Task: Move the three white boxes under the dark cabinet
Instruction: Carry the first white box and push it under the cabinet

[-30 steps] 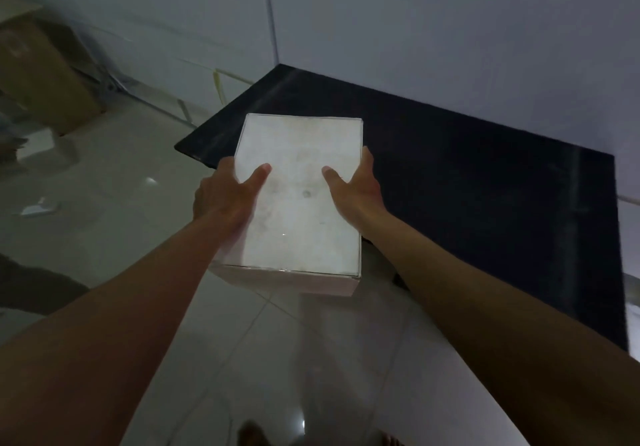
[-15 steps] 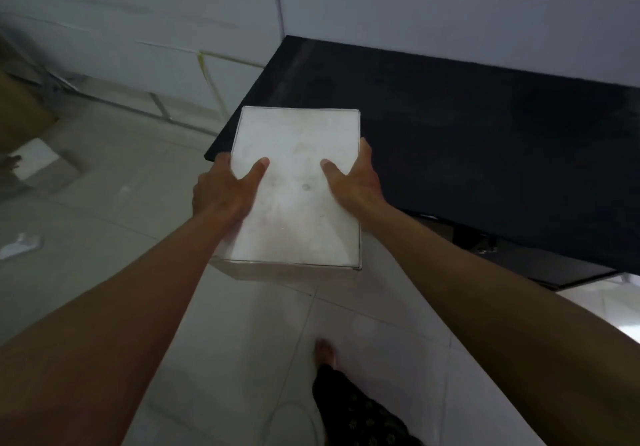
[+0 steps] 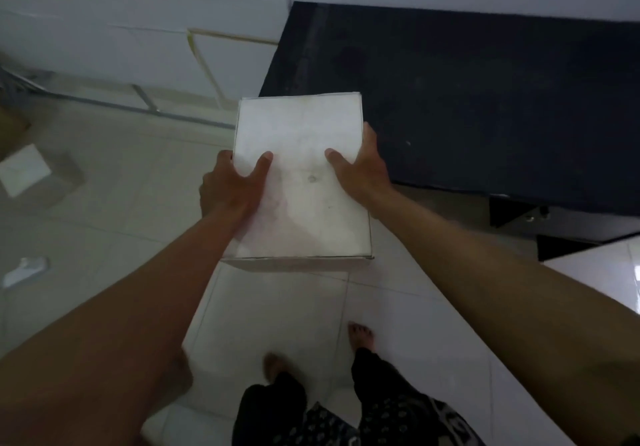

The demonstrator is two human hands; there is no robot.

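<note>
Pointing lengthwise away: white box [image 3: 301, 175]

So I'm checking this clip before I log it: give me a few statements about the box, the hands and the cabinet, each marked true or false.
1. Both hands hold the white box, the left hand on its left edge and the right hand on its right edge. True.
2. The box rests on top of the dark cabinet. False: it is carried in the air in front of the cabinet's left corner.
3. Another white box lies on the floor at far left. True.
4. The person wears shoes. False: the feet are bare on the tiled floor.
</note>
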